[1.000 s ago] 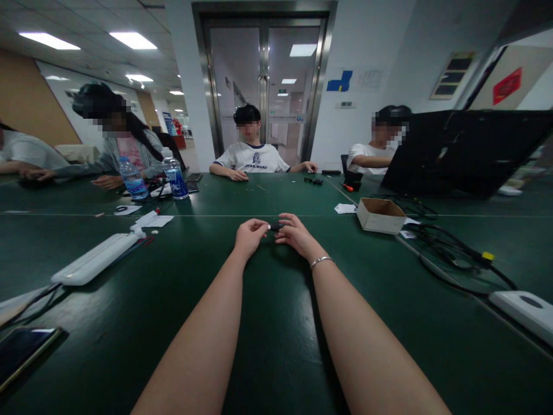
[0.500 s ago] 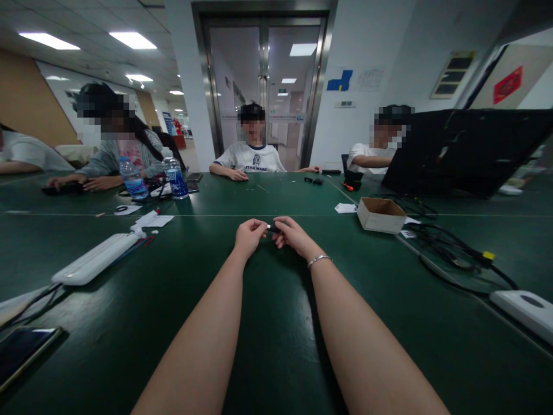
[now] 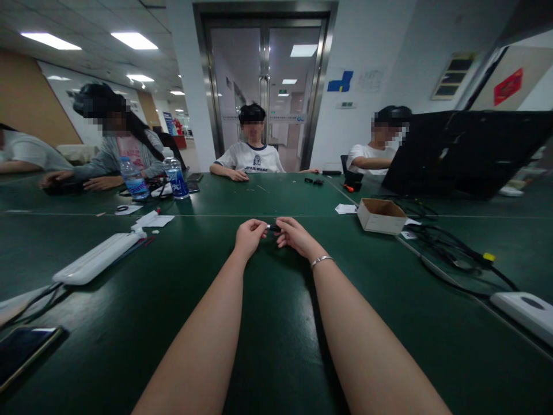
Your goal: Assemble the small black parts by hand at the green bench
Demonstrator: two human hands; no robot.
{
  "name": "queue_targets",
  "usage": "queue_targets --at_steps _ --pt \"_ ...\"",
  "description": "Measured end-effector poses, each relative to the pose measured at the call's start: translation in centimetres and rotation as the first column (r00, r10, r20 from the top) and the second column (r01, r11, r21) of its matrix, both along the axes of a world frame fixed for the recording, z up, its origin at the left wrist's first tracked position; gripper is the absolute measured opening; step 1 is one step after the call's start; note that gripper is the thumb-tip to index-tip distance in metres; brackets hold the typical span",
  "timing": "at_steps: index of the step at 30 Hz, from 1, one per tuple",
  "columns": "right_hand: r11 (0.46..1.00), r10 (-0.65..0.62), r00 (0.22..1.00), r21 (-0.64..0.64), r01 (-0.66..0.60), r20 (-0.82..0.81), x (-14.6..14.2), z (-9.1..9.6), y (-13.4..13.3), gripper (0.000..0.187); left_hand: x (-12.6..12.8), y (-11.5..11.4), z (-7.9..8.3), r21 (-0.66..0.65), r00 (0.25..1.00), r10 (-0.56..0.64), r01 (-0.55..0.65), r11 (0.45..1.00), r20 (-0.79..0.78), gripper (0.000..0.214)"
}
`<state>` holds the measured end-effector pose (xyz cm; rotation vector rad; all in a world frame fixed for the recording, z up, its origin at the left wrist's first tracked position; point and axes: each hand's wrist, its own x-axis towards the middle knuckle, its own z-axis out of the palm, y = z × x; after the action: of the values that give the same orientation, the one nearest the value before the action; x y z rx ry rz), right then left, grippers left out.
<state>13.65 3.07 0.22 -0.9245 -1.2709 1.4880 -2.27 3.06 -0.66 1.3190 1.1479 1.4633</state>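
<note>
Head view, and we have both bare hands meeting over the dark green, smooth-topped bench [image 3: 276,323]; between the fingertips sits a small, slim black object with a shiny silver end [image 3: 273,228], raised above the bench or resting on it, we cannot tell which; its long axis runs crosswise, nearly level, silver end towards our left hand [image 3: 251,235], black end towards our right hand [image 3: 295,235]; neither is clearly nearer, for we are right at it from both ends; our left fingers are pinched together on the silver end; our right fingers curl about the black end, the lower ones loosely bent, though whether they grip it or merely touch it we cannot tell!

And the look of it: dark, narrow, with a bright metallic glint just beside the left fingertips; part of the black end goes out of sight at the right fingers, and finer detail is too small for us to read; off to the right, well apart from our hands, stands an open-topped, pale-sided cardboard box [image 3: 377,221].
</note>
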Motion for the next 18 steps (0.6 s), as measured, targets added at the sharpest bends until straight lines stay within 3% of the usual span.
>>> queue_targets --at_steps 2,10,18 --pt "1.000 0.007 0.999 0.017 -0.007 0.032 0.01 -0.03 0.03 0.009 0.06 -0.06 0.05 0.003 1.000 -0.010 0.010 1.000 -0.002 0.016" --pt "1.000 -0.002 0.998 -0.017 0.001 -0.057 0.27 -0.27 0.12 0.007 0.26 -0.46 0.10 0.030 0.992 -0.127 0.128 0.991 -0.020 0.022" --pt "1.000 0.019 0.998 -0.021 -0.020 -0.064 0.20 -0.04 -0.04 0.023 0.21 -0.10 -0.49 0.046 0.991 -0.109 0.113 0.993 -0.074 0.028"
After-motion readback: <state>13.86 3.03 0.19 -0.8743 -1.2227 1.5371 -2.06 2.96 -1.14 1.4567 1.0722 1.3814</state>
